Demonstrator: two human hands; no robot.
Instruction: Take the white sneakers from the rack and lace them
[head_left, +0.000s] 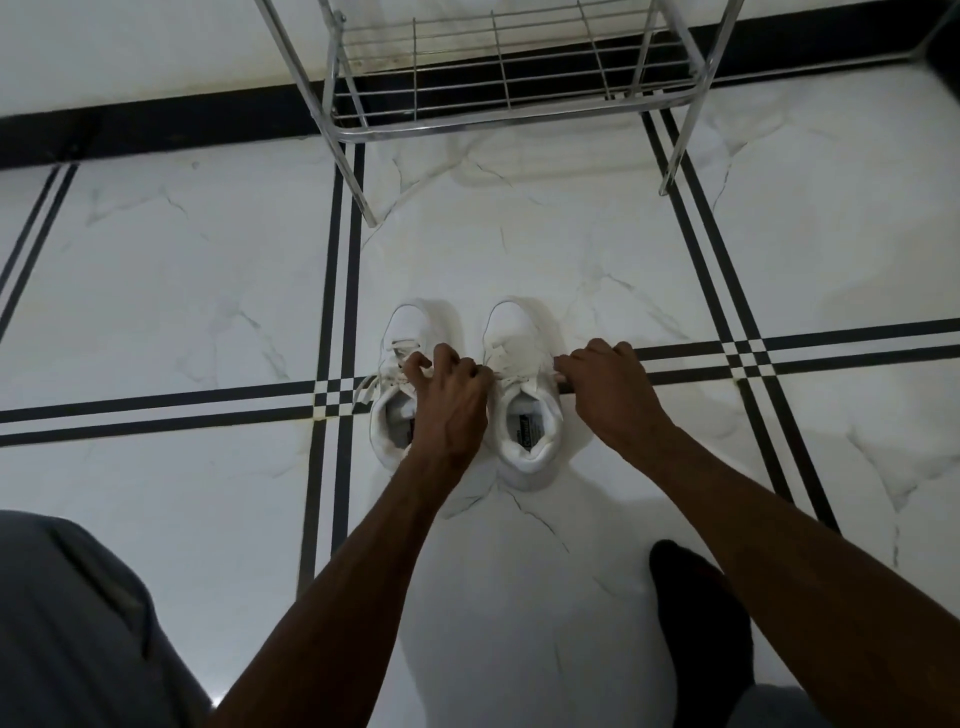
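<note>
A person in grey trousers (78, 623) and a black sock (696, 618) bends over a white marble floor (156, 291) crossed by paired black lines, both bare forearms reaching forward to a pair of white sneakers.

The sneakers stand side by side on the floor, toes pointing away, nearly touching, well short of the rack. The left sneaker (400, 338) is partly covered by the left hand (447, 389), whose fingers curl down over the tongue and laces; whether they actually grip a lace cannot be told. A loose lace end (363, 392) trails off that shoe's left side onto the floor. The right sneaker (524, 410) shows its open collar, with a printed label on the insole, and slack laces across the top. The right hand (605, 379) sits at this shoe's right edge, fingers bent; its fingertips touch the side near the eyelets, and a firm hold cannot be confirmed.

Both shoes look plain white, low-cut, loosely laced and untied.

Beyond them stands a metal wire rack (498, 78), its lowest shelf holding nothing visible, against a white wall with a black skirting (156, 122).
</note>
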